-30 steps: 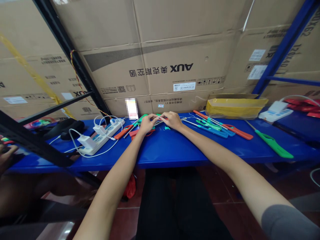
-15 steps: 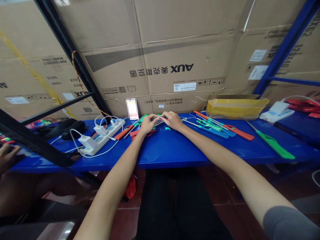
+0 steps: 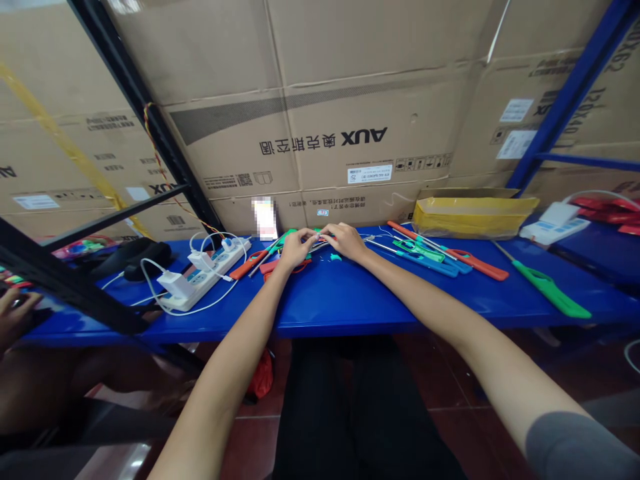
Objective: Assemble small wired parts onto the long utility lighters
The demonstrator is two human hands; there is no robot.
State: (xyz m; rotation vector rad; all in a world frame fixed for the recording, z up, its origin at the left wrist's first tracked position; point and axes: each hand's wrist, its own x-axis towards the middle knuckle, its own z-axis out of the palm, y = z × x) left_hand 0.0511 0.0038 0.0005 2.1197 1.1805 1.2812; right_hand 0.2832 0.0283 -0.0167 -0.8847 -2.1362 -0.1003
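My left hand and my right hand meet fingertip to fingertip over the back of the blue table. Both are pinched closed around something too small to make out. Under and between them lie thin metal rods, partly hidden, and a small green plastic piece. Just left of my left hand are an orange long-necked lighter and red plastic parts. To the right of my right hand lie several more long lighters, among them a blue one, an orange one and a green one.
A white power strip with chargers and cables stands at left beside a black shelf post. A lit phone leans against the large cardboard box. At back right sits a yellow-taped carton. Another person's hand shows far left.
Almost nothing differs. My fingertips have shifted very slightly against each other, while the tools and parts on the table stay where they were.
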